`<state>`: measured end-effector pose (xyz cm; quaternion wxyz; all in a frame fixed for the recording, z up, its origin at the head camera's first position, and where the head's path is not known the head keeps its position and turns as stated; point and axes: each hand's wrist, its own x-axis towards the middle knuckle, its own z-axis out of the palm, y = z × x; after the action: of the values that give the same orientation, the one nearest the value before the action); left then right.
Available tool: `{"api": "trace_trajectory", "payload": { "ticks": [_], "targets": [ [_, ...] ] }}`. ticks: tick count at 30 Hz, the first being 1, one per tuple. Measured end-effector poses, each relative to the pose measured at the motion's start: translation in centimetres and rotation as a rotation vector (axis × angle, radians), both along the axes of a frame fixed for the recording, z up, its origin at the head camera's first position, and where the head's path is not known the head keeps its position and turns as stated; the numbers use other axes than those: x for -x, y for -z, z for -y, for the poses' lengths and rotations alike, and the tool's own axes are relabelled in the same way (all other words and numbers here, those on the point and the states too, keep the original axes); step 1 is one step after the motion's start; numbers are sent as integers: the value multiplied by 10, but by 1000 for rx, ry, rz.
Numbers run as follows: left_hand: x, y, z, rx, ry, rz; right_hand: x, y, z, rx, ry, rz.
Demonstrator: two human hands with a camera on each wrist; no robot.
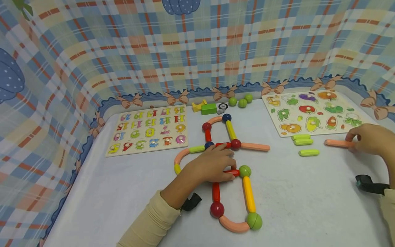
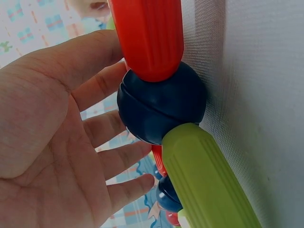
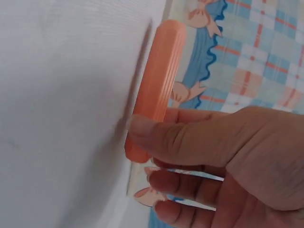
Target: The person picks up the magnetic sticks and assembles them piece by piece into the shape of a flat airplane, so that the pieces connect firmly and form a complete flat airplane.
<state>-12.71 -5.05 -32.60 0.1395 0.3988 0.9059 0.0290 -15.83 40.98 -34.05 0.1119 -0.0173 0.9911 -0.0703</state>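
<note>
My left hand (image 1: pixel 216 164) lies over the middle of a joined figure of coloured sticks and balls. In the left wrist view its fingers are spread and fairly straight, with the thumb against a red stick (image 2: pixel 149 38) and the fingers behind a dark blue ball (image 2: pixel 161 104). A light green stick (image 2: pixel 209 175) joins that ball. Far to the right, my right hand (image 1: pixel 370 139) pinches one end of a straight peach-coloured stick (image 3: pixel 156 85) between thumb and finger, low over the table. The other end of the stick points left.
Several loose light green sticks (image 1: pixel 308 152) lie left of the right hand. Behind them is a vegetable puzzle board (image 1: pixel 277 125). A number puzzle board (image 1: pixel 143 130) sits at left. Green balls (image 1: pixel 242 103) and a green block (image 1: pixel 208 109) stand at the back, before the plaid curtain (image 1: pixel 216 61).
</note>
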Motion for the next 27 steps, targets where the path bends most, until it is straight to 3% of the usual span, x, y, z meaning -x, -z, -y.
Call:
{"api": "trace_trajectory", "payload": {
  "ticks": [5, 13, 27],
  "targets": [
    [0, -2, 0, 11, 2, -1, -1, -14, 24, 28, -92, -70],
    [-2, -1, -1, 8, 12, -21, -7, -31, 95, 13, -254, -141],
    [-2, 0, -2, 7, 31, 28, -20, -9, 196, 61, -572, -173]
  ]
}}
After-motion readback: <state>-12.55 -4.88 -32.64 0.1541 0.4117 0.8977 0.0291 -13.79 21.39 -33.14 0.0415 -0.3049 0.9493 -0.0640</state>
